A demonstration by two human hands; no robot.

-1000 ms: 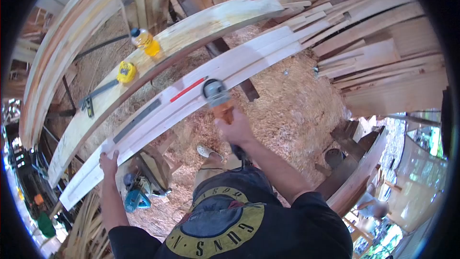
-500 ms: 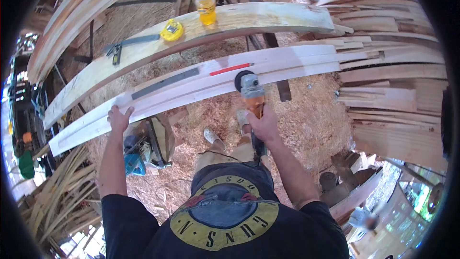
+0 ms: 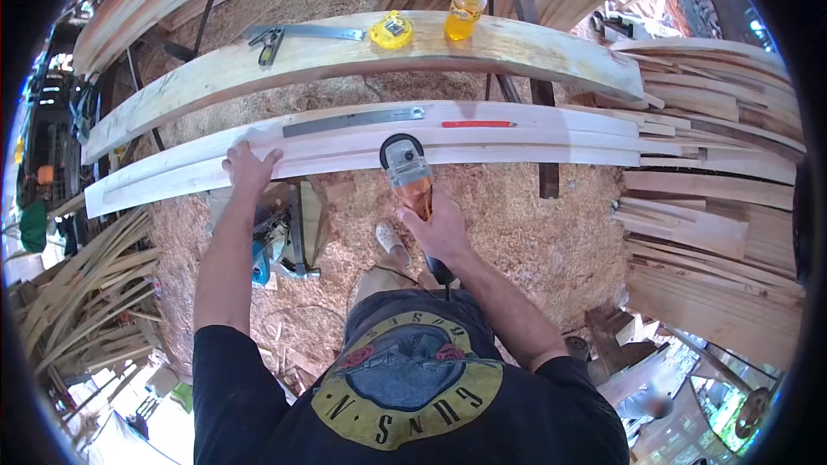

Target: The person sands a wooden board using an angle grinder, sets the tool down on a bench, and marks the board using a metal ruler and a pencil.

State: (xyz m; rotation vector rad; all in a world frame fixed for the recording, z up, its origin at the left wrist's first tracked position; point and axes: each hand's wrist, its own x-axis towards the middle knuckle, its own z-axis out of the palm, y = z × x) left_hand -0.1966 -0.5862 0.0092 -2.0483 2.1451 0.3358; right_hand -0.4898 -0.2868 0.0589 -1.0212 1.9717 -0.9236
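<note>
Shifted left, centre frame: orange-grey angle grinder (image 3: 409, 182), likely heavy, best held mid-body, as right hand (image 3: 443, 226) grips; left hand (image 3: 250, 172) splayed on pale wooden plank (image 3: 336, 148).

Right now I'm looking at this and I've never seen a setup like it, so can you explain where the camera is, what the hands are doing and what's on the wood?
There's no robot here, just a person working bare-handed. The camera is worn on their head and looks forward and down, so you see roughly what they see.

The left hand rests on a long, pale plank. The right hand grips a grinder. Its disc overlaps the plank in this view, but I can't tell whether they touch.

On the plank lie a ruler and a red pencil. Beyond it, a thicker beam carries a square, a tape measure and a bottle of yellow liquid.
</note>
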